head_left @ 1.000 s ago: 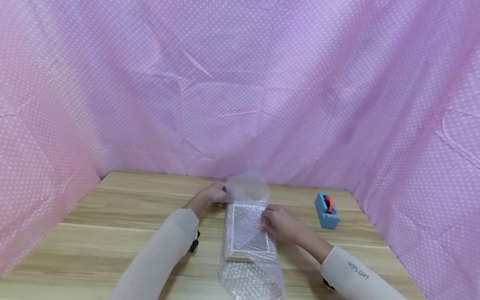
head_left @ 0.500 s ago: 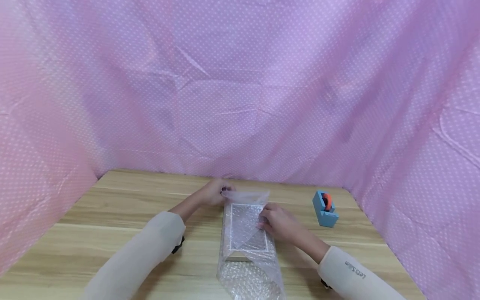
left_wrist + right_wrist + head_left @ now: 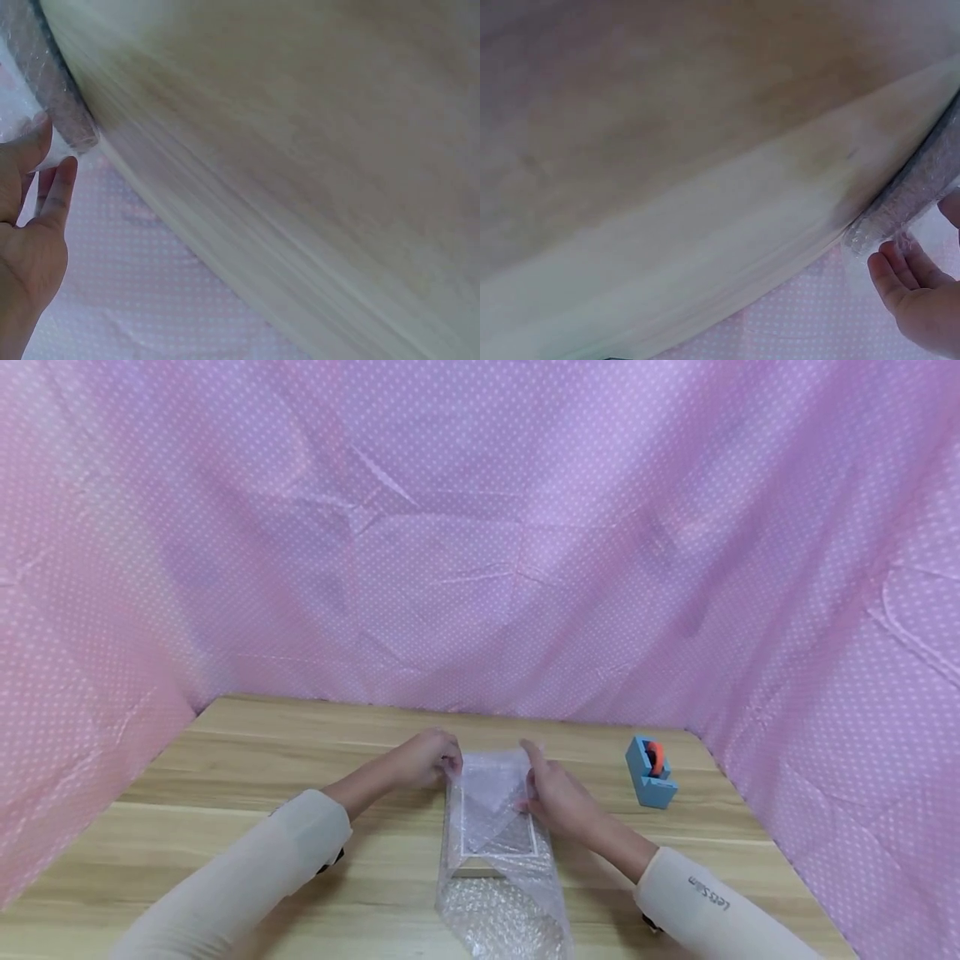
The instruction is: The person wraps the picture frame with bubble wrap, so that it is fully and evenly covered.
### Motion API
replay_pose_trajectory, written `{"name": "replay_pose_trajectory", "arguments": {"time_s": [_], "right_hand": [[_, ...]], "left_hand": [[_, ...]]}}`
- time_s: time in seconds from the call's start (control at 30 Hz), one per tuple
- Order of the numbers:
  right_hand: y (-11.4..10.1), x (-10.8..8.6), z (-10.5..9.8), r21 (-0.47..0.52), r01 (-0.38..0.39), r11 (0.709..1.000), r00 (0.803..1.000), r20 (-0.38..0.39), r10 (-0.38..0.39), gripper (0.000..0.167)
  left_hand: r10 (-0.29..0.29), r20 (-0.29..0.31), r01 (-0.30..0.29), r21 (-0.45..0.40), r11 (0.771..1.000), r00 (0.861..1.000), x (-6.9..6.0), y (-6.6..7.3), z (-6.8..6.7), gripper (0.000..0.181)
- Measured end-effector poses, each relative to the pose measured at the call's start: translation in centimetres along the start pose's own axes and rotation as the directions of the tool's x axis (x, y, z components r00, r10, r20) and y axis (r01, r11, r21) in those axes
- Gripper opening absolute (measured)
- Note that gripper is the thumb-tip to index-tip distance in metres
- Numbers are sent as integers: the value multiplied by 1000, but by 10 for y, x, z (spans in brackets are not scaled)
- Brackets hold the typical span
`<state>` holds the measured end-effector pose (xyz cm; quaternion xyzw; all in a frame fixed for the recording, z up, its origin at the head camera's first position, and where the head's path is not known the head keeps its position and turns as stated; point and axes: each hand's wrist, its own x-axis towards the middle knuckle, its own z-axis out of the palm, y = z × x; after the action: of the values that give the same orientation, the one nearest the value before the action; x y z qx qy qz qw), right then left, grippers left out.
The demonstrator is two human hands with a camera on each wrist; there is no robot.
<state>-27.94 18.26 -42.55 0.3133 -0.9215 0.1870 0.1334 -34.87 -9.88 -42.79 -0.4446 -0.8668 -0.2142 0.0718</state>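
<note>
A flat, white-lined picture frame or box [image 3: 476, 867] lies on the table, mostly covered by clear bubble wrap [image 3: 498, 914]. Its near wooden edge shows, and a loose tail of wrap spreads toward me. At the far left corner my left hand [image 3: 431, 758] pinches the folded wrap between thumb and fingers. My right hand [image 3: 562, 797] lies against the far right side, index finger stretched toward the far corner and thumb over the top. From the right wrist view, the fingers [image 3: 900, 281] touch the wrap's end from below. What the wrap covers is only partly visible.
On the right of the wooden table [image 3: 225, 810] stands a blue tape dispenser [image 3: 651, 772] with an orange roll. A pink dotted cloth [image 3: 450, 568] hangs behind the table and along both sides.
The standing flap of bubble wrap at the far end has folded down over the frame. My left hand shifted along the far left corner; my right index finger stretched out toward the far end.
</note>
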Motion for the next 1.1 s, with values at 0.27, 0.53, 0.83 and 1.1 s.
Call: {"name": "replay_pose_trajectory", "arguments": {"time_s": [0.27, 0.53, 0.83, 1.1], "right_hand": [[3, -3, 4, -124, 121, 985, 992, 47, -116, 29], [0, 1, 6, -146, 126, 981, 991, 62, -118, 10], [-1, 0, 5, -187, 119, 975, 992, 68, -108, 16], [1, -1, 7, -176, 111, 978, 993, 48, -104, 19]], "left_hand": [[41, 9, -42, 40, 998, 999, -2, -3, 0, 23], [-150, 50, 158, -333, 929, 987, -13, 0, -9, 22], [-657, 177, 469, -831, 300, 733, -7, 16, -8, 21], [-728, 273, 506, -854, 117, 629, -6, 20, -2, 11]]}}
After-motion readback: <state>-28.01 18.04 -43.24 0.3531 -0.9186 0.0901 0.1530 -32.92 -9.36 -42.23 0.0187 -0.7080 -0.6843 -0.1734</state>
